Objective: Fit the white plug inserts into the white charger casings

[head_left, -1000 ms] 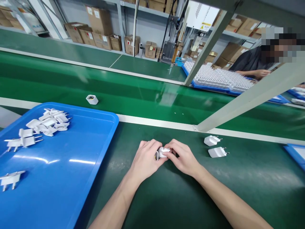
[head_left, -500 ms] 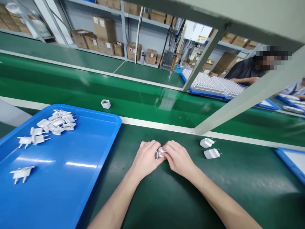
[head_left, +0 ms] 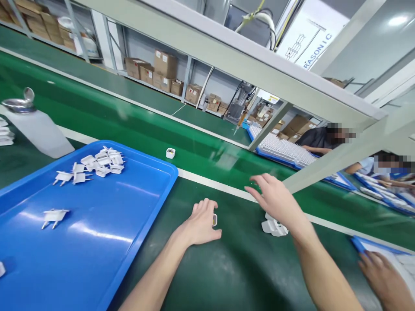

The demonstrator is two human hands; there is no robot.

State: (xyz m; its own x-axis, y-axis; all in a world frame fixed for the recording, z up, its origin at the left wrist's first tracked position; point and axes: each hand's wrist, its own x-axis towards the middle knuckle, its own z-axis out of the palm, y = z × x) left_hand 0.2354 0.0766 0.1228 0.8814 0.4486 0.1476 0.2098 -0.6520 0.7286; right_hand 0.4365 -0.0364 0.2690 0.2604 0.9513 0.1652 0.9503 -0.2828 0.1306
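Note:
My left hand rests on the dark green table, closed around a small white charger body whose open end shows at my fingertips. My right hand is raised over the table edge with its fingers spread and nothing in it. Just below my right wrist lie two white plug pieces, partly hidden by that arm. A blue tray to my left holds a cluster of white plug pieces and a single one.
A lone white charger shell rides on the bright green conveyor belt. A white dispenser bottle stands at the far left. Another person's hand rests by a blue tray at the lower right. People sit across the belt behind trays of white parts.
My right hand let go of the charger and rose up to the right, fingers spread. The left hand kept the charger. The view tilted up, and the shell on the belt drifted right.

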